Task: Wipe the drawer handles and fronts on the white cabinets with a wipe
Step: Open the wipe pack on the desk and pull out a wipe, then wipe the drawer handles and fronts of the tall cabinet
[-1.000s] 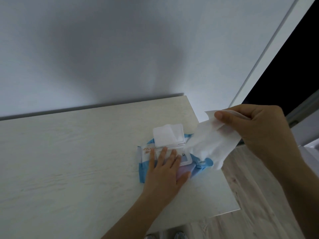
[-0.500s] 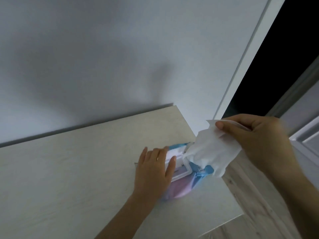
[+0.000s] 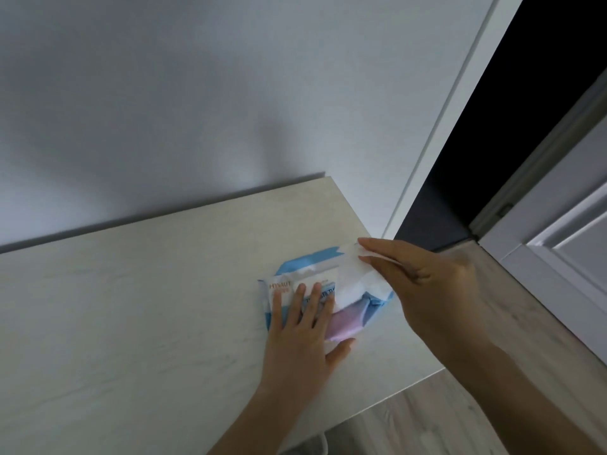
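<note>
A blue, white and pink pack of wipes (image 3: 289,274) lies on the pale wood-grain top of the cabinet (image 3: 131,307), near its right end. My left hand (image 3: 302,333) presses flat on the pack with straight fingers over its closed lid. My right hand (image 3: 423,290) is low over the pack's right side and pinches a white wipe (image 3: 353,277) between thumb and fingers. The wipe drapes over the pack's right half. The drawer fronts and handles are out of view below the cabinet top.
A plain white wall (image 3: 230,93) rises behind the cabinet. To the right stands a white door frame (image 3: 437,152) with a dark doorway (image 3: 512,126) and a white door (image 3: 571,231). Light wood floor (image 3: 492,323) shows beside the cabinet's right edge.
My right hand has come down and left with the wipe, from above the cabinet's edge to over the pack. My left hand shut the pack's lid and now lies flat on it.
</note>
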`<move>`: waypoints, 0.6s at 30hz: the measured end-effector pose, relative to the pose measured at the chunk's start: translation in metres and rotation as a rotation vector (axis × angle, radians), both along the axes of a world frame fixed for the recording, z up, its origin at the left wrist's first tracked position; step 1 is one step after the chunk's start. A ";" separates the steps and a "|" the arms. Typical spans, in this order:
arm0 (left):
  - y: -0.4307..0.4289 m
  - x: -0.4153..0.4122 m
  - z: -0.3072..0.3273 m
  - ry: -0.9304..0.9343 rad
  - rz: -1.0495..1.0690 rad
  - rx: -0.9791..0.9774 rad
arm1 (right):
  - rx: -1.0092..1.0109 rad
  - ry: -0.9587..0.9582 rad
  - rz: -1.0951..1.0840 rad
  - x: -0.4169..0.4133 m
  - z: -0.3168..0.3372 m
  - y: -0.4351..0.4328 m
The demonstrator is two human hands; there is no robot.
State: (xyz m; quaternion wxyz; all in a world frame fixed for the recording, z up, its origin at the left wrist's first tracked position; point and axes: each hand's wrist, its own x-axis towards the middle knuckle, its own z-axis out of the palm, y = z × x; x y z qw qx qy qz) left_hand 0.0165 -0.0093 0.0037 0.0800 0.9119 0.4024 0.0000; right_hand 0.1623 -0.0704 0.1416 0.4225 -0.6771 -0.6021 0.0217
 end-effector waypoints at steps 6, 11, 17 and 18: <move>-0.035 -0.048 0.003 -0.033 -0.013 0.125 | 0.119 0.108 0.009 0.008 0.032 -0.032; -0.090 -0.081 -0.007 0.031 0.009 0.161 | 0.037 0.242 -0.020 0.022 0.034 -0.087; -0.165 -0.105 -0.025 0.066 0.113 0.199 | -0.433 0.200 0.074 0.055 -0.006 -0.161; -0.173 -0.109 -0.026 0.072 0.125 0.212 | -0.472 0.181 0.043 0.060 -0.018 -0.169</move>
